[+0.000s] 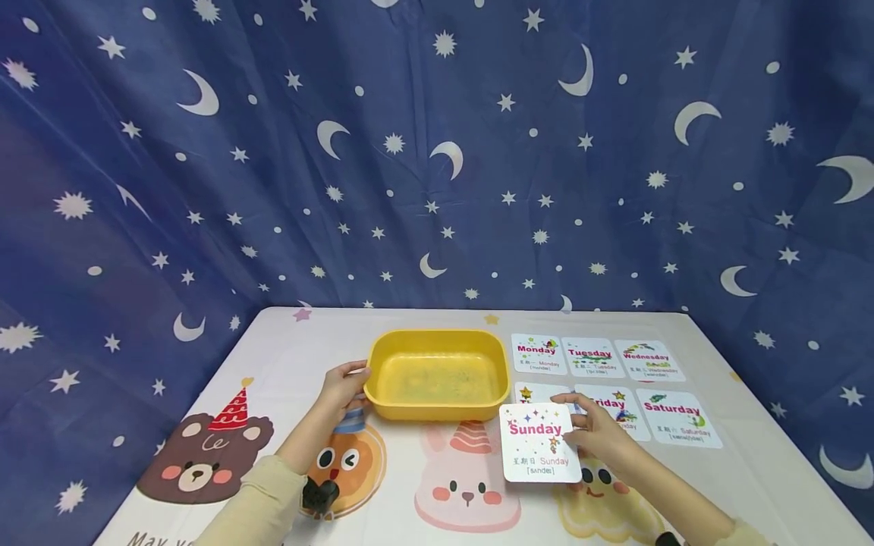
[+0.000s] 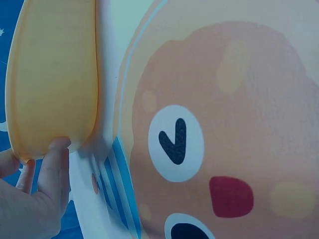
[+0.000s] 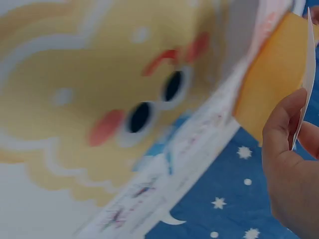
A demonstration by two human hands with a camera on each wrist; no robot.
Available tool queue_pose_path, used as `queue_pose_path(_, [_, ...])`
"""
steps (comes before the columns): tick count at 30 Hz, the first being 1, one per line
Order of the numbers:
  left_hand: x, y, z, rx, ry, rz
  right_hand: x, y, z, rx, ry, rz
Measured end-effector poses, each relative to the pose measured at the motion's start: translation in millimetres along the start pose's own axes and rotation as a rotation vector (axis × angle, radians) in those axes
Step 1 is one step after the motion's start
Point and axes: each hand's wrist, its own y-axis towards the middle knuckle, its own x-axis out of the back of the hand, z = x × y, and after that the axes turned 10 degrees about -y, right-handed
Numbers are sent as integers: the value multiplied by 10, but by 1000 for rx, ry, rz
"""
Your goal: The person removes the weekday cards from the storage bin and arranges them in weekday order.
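Observation:
At its left end, a yellow plastic basin (image 1: 437,412) is gripped by my left hand (image 1: 344,388), fingertips on the rim. The left wrist view shows the fingers (image 2: 50,169) around the basin's end (image 2: 55,74). My right hand (image 1: 601,432) pinches a white square card (image 1: 541,462) printed "Sunday" by its right edge, its face toward me, in front of the basin's right corner. Seen edge-on in the right wrist view, the card (image 3: 310,64) sits between thumb and fingers. The basin's inside shows only its yellow floor.
Two rows of weekday cards lie right of the basin: Monday (image 1: 539,354), Tuesday (image 1: 592,358) and Wednesday (image 1: 649,359) behind, Friday (image 1: 617,417) and Saturday (image 1: 678,418) in front. Another front card (image 1: 536,392) is partly covered by the Sunday card. A star-patterned blue curtain (image 1: 410,174) stands behind the table.

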Motion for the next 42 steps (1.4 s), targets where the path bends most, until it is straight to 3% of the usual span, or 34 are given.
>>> queue_pose_path(6, [13, 5, 15, 1, -13, 12, 71, -56, -251, 11, 8, 74])
queue_pose_path(13, [-1, -7, -7, 2, -16, 12, 77, -42, -445, 31, 51, 103])
queue_pose_path(16, [-9, 2, -2, 1, -16, 13, 80, -49, -505, 13, 22, 99])
queue_pose_path(21, [-4, 7, 7, 6, -14, 7, 86, -69, -575, -19, -78, 59])
queue_pose_path(31, [7, 15, 19, 9, -15, -2, 23, -69, -621, 43, -376, -106])
queue_pose_path(37, [-6, 21, 22, 0, -19, 5, -39, -70, -588, 65, -563, -164])
queue_pose_path(42, [-2, 8, 2, 1, -8, 3, -93, -63, -543, 38, -628, -199])
